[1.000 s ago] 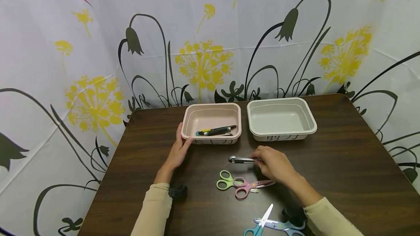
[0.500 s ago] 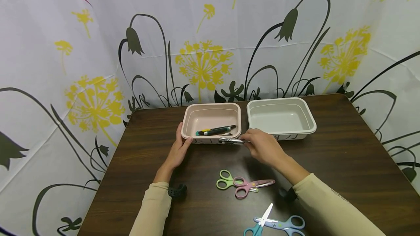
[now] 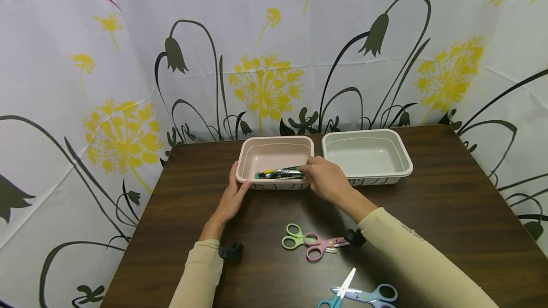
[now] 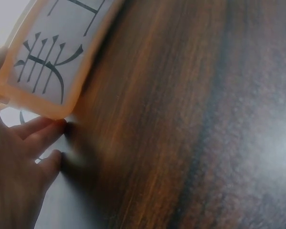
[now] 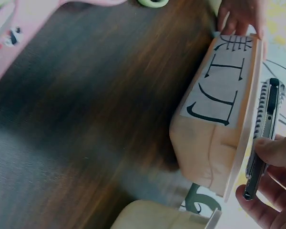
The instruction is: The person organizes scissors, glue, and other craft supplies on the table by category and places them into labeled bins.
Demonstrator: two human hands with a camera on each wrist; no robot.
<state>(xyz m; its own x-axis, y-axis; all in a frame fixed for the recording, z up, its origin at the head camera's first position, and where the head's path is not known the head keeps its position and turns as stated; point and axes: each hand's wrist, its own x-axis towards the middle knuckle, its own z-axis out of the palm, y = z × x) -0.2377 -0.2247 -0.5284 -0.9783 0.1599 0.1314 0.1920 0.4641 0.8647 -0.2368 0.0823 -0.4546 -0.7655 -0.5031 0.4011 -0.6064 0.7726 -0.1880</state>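
My left hand point(image 3: 226, 199) holds the near left corner of a pink plastic bin point(image 3: 274, 142), thumb at the front rim and fingers along the side. In the left wrist view, the bin's white label point(image 4: 52, 57) shows black characters. My right hand point(image 3: 328, 180) pinches a silver utility knife point(image 5: 264, 129) between thumb and fingers. In the head view the knife lies level over the bin's front part, just inside the rim. Beneath it, partly hidden, are a yellow-and-black cutter point(image 3: 268, 171) and a teal-tipped one point(image 3: 259, 175).
Right of the pink bin stands a pale grey bin point(image 3: 368, 153). Green scissors point(image 3: 292, 237) and pink scissors point(image 3: 316, 247) overlap mid-table. Nearer the front, blue scissors point(image 3: 364, 294) cross teal-handled ones point(image 3: 347, 280). A flowered curtain point(image 3: 265, 23) hangs behind the table.
My right hand has carried the utility knife from the table before the bins up and leftward to over the pink bin. The left hand has stayed at the bin's corner.
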